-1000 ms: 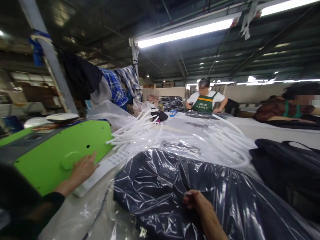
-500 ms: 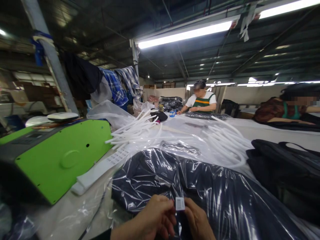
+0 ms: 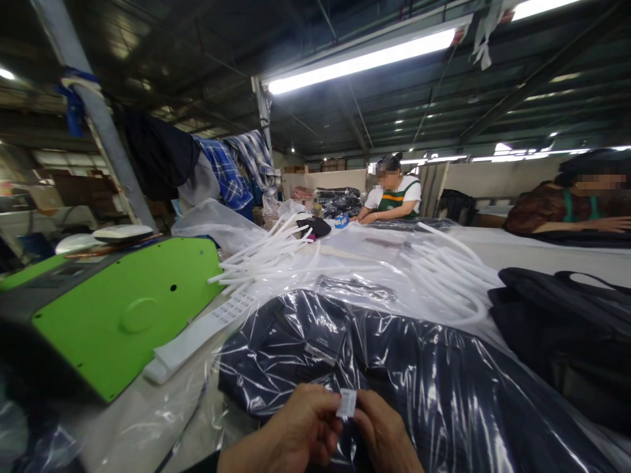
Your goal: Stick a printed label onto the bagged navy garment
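- Since a second ago, my left hand (image 3: pixel 305 420) has moved from the green machine (image 3: pixel 111 315) to the small white label (image 3: pixel 347 403), next to my right hand (image 3: pixel 387 430).
- My left fingers pinch the label's left edge; my right fingers curl narrowly at its right edge, though I cannot tell whether they grip it too.
- The label sits tilted between my two hands, above the dark garment in clear plastic (image 3: pixel 444 381).
- That bagged garment spreads across the table (image 3: pixel 486 246) in front of me, creased and shiny.
- To my left, a white strip with square marks (image 3: pixel 197 338) lies beside the green machine.
- Beyond the garment are white tubes (image 3: pixel 271 256), with more tubes (image 3: pixel 448 282) farther right.
- A black bag-like item (image 3: pixel 557 328) with a looped strap lies at my right.
- Across the table, a co-worker in a green apron (image 3: pixel 400 197) leans forward; another person (image 3: pixel 545 207) is at far right.
- Plaid cloth (image 3: pixel 224 171) hangs at the back left.
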